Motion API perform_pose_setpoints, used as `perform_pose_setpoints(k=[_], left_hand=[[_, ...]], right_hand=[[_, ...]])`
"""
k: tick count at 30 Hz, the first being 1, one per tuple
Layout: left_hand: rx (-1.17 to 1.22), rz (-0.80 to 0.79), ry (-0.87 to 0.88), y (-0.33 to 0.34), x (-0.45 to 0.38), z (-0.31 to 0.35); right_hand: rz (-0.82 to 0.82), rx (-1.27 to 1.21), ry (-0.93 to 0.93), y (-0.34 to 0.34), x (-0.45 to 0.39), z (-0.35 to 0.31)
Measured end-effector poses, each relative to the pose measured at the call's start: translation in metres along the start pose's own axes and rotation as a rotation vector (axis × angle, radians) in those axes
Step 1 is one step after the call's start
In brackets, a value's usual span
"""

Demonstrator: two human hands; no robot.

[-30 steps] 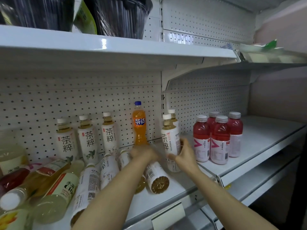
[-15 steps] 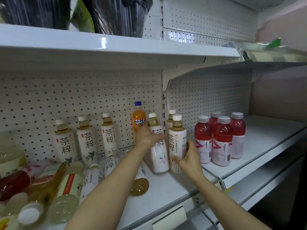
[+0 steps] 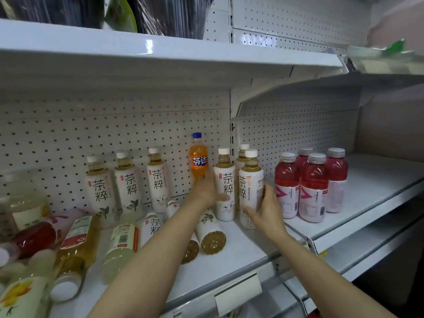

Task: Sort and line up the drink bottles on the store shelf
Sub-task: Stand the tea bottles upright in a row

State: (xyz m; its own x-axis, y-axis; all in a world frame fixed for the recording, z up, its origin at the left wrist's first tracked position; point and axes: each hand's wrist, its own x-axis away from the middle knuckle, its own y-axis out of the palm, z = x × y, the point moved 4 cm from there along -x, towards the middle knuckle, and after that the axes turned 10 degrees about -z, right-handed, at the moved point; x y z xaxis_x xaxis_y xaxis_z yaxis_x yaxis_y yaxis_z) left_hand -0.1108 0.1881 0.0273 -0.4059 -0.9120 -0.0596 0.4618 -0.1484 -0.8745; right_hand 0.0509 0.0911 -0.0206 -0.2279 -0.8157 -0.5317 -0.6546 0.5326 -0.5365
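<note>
My left hand grips an upright white-label tea bottle near the shelf's right end. My right hand holds a second upright tea bottle right beside it; a third one stands behind. An orange soda bottle stands at the back, just left of my left hand. Three more tea bottles stand in a row along the pegboard. Several tea bottles lie on their sides on the white shelf.
Several red drink bottles stand grouped on the neighbouring shelf to the right. A heap of fallen yellow and red bottles fills the left end. An upper shelf overhangs close above. A blank price tag holder hangs on the front edge.
My left hand lifted a lying tea bottle and stood it upright beside the one in my right hand. The right hand shifted its bottle slightly to the right.
</note>
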Motion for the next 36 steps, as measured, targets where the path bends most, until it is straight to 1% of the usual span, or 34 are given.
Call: perform_pose_setpoints(k=[2,3,5,8,12,14,15,17,19,20,21,22,24,25,26,27,31,32,34,35,36], left_hand=[[-0.265,-0.091,-0.234,0.008,0.008,-0.015],[-0.318,-0.140,-0.310,0.012,0.012,-0.019],[-0.340,-0.178,-0.363,0.015,0.013,-0.016],[-0.318,-0.168,-0.363,0.010,0.018,-0.002],[-0.091,-0.195,-0.319,0.004,0.022,-0.009],[0.072,-0.155,-0.305,-0.003,0.029,-0.016],[0.151,-0.112,-0.295,-0.009,0.033,-0.017],[0.288,-0.037,-0.238,-0.022,0.042,-0.013],[0.360,0.030,-0.144,-0.034,0.049,-0.004],[0.367,0.076,-0.093,-0.038,0.053,0.001],[0.349,0.133,-0.049,-0.042,0.057,0.007],[0.318,0.191,-0.011,-0.042,0.062,0.011],[0.284,0.277,0.070,-0.036,0.071,0.019],[0.282,0.303,0.109,-0.032,0.075,0.022],[0.281,0.317,0.129,-0.030,0.078,0.025],[0.279,0.324,0.139,-0.029,0.078,0.026],[0.211,0.311,0.127,-0.023,0.079,0.028],[0.196,0.274,0.146,-0.021,0.081,0.029],[0.226,0.140,0.226,-0.020,0.087,0.029],[0.261,0.073,0.233,-0.022,0.092,0.022],[0.289,0.020,0.185,-0.025,0.097,0.012]], right_hand=[[0.003,0.005,0.004,0.000,0.000,0.000],[0.003,0.006,0.009,0.001,0.000,-0.001],[0.010,0.006,0.012,0.002,0.000,-0.001],[0.012,-0.008,0.007,0.001,0.001,0.000],[-0.035,0.002,0.008,-0.002,-0.001,0.003],[-0.036,0.012,0.015,-0.003,0.002,0.004],[-0.003,0.035,0.013,-0.005,0.004,0.003],[0.127,0.116,-0.029,-0.009,0.012,-0.003],[0.275,0.180,-0.142,-0.012,0.022,-0.020],[0.307,0.191,-0.213,-0.012,0.025,-0.030],[0.289,0.190,-0.273,-0.009,0.028,-0.041],[0.212,0.164,-0.301,-0.003,0.029,-0.050],[-0.048,0.065,-0.261,0.015,0.030,-0.060],[-0.151,0.021,-0.220,0.025,0.032,-0.061],[-0.188,0.003,-0.192,0.031,0.032,-0.062],[-0.179,0.004,-0.175,0.035,0.032,-0.063],[-0.121,-0.058,-0.065,0.036,0.024,-0.062],[-0.111,-0.088,-0.036,0.035,0.021,-0.062],[-0.099,-0.111,-0.016,0.035,0.018,-0.060],[-0.107,-0.093,-0.015,0.035,0.017,-0.060],[-0.120,-0.070,-0.013,0.035,0.016,-0.060]])
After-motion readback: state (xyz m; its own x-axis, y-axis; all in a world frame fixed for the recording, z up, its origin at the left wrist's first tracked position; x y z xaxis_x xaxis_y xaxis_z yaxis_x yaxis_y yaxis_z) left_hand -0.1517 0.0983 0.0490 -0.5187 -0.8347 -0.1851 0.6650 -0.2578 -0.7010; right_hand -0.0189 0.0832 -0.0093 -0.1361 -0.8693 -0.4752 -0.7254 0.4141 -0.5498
